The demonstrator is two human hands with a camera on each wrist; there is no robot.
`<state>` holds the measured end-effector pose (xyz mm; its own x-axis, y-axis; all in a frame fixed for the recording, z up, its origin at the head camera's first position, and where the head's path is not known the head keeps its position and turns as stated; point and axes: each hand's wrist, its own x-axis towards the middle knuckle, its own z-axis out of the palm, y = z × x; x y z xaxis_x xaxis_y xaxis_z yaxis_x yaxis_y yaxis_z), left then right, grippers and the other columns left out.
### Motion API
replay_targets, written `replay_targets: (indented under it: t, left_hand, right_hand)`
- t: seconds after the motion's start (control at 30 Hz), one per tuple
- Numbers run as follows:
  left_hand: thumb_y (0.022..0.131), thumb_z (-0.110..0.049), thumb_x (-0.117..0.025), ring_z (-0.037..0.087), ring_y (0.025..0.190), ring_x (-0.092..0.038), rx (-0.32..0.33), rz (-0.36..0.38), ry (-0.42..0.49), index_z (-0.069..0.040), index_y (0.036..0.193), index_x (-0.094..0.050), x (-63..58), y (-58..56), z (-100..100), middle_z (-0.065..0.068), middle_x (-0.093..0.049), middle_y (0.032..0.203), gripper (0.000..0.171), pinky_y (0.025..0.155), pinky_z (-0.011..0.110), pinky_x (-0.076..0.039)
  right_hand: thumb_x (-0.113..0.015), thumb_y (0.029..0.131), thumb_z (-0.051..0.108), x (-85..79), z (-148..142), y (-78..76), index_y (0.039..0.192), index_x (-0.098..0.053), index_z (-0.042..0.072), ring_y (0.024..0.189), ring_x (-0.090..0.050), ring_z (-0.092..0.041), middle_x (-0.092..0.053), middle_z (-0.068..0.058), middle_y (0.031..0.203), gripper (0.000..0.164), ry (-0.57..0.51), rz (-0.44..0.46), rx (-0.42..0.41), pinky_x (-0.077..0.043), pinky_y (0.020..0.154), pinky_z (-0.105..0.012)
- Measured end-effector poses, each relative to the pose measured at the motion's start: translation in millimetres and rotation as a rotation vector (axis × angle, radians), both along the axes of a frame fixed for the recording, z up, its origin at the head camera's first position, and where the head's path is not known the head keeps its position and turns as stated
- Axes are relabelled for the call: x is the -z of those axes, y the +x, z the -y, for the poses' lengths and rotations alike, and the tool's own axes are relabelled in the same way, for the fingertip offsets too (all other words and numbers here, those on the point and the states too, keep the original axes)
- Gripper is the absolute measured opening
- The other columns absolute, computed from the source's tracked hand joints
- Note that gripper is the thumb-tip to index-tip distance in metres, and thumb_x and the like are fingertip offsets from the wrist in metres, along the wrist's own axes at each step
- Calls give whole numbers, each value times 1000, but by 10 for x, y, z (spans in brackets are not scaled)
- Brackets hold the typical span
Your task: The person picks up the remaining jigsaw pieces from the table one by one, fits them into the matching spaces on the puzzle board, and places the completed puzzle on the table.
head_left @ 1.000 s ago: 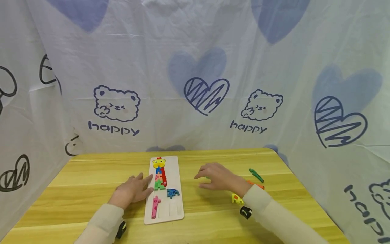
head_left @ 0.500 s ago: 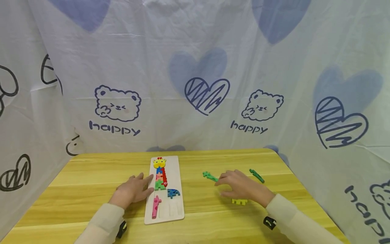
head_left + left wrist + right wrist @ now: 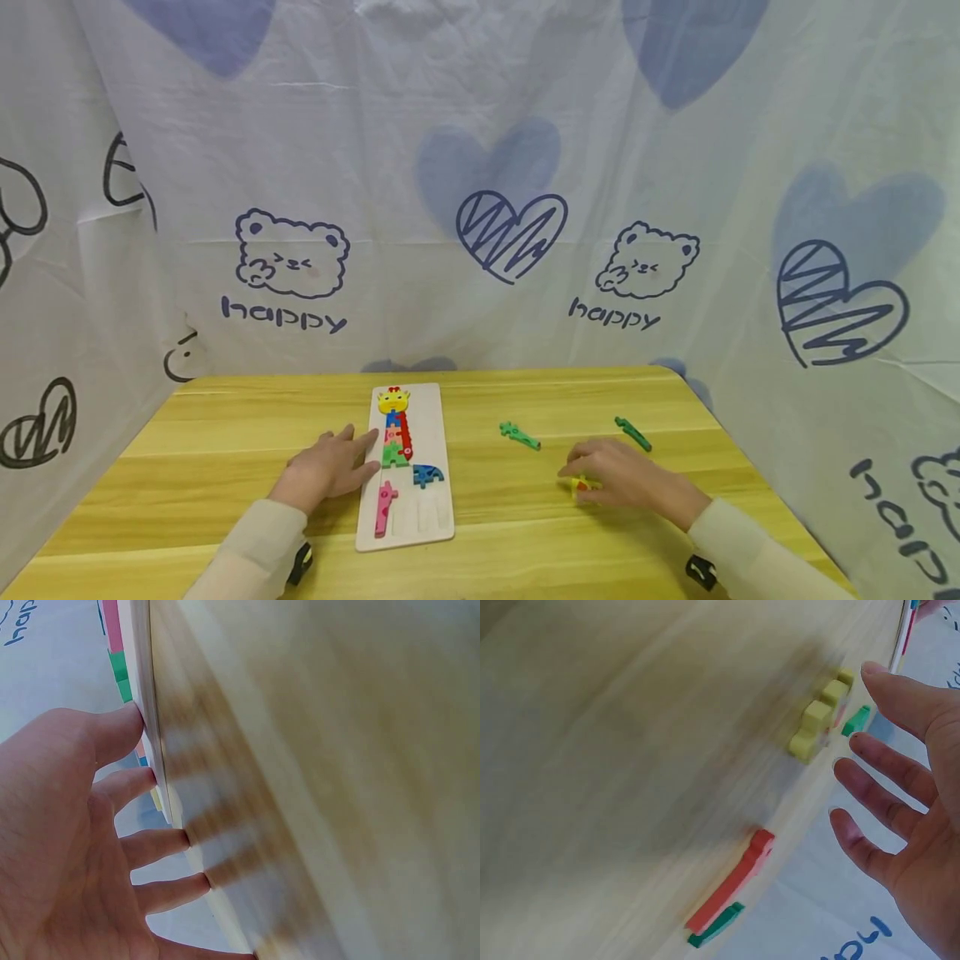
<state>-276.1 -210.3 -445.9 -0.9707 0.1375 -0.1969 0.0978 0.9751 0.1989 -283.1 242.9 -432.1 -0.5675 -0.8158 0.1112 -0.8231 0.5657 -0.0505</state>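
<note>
My left hand (image 3: 326, 471) lies spread at the left edge of a white puzzle board (image 3: 426, 425), thumb and index fingertips at that edge. In the left wrist view its other fingertips reach down to the table. On the board are a yellow giraffe head (image 3: 392, 401), a column of coloured neck and body pieces (image 3: 393, 454), a blue piece (image 3: 427, 476) and a pink leg piece (image 3: 383, 508). My right hand (image 3: 618, 473) is over a yellow puzzle piece (image 3: 817, 714) on the table, thumb and fingers apart around it, not gripping it.
A light green leg piece (image 3: 520, 435) lies between the board and my right hand. Farther right is a dark green piece (image 3: 633, 433). An orange-red piece (image 3: 735, 881) lies beside it in the right wrist view, hidden by my hand from the head. A printed curtain (image 3: 405, 317) hangs behind the table.
My right hand has moved right and toward me, from above the light green piece to the yellow piece, uncovering the green one. My left hand has stayed at the board.
</note>
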Motion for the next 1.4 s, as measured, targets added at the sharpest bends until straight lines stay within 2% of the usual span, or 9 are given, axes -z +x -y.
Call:
replay_targets:
  t: [0.27, 0.5, 0.67, 0.77, 1.03, 1.4]
  left_hand:
    - [103, -47, -57, 61, 146, -33, 2, -4, 6, -19, 158, -42, -6, 16, -10, 29, -35, 163, 64, 103, 84, -37]
    - [103, -47, -57, 62, 146, -33, 2, -5, 5, -19, 159, -42, -10, 17, -11, 29, -35, 163, 65, 103, 84, -37]
    - [103, -48, -56, 61, 146, -32, -1, 3, 6, -19, 159, -41, 1, 7, -12, 28, -34, 164, 65, 102, 85, -36]
    - [103, -48, -56, 61, 147, -32, -4, 6, 10, -20, 159, -41, -7, 7, -18, 28, -34, 164, 65, 103, 85, -36]
    - [103, -48, -56, 61, 146, -32, -2, 2, 16, -20, 159, -42, -2, 10, -14, 28, -34, 164, 65, 102, 85, -36]
    - [103, -49, -56, 61, 146, -32, -2, 5, 3, -19, 159, -41, -9, 9, 5, 28, -34, 164, 65, 99, 86, -37]
  right_hand:
    - [-80, 90, 24, 70, -113, 16, 121, -77, 16, 102, -70, -16, -73, -3, 117, 32, -7, 45, 28, -61, 86, -36]
    - [-76, 94, 19, 121, -82, -18, 119, -77, 15, 95, -68, -10, -72, -1, 112, 25, -66, 92, -28, -60, 79, -25]
    - [-74, 96, 18, 112, 16, -32, 121, -76, 15, 100, -68, -12, -72, -2, 114, 25, -55, 137, -40, -60, 84, -27]
    - [-73, 96, 17, 91, 95, -46, 120, -76, 14, 102, -67, -12, -72, -2, 115, 25, -43, 119, -49, -60, 86, -29]
    - [-76, 94, 16, 12, 349, -115, 111, -79, 13, 96, -66, -13, -72, -1, 108, 18, -76, -22, -137, -60, 85, -29]
    - [-77, 94, 19, -138, 750, -136, 117, -79, 10, 100, -66, -14, -73, -2, 114, 25, -53, -16, -120, -59, 88, -29]
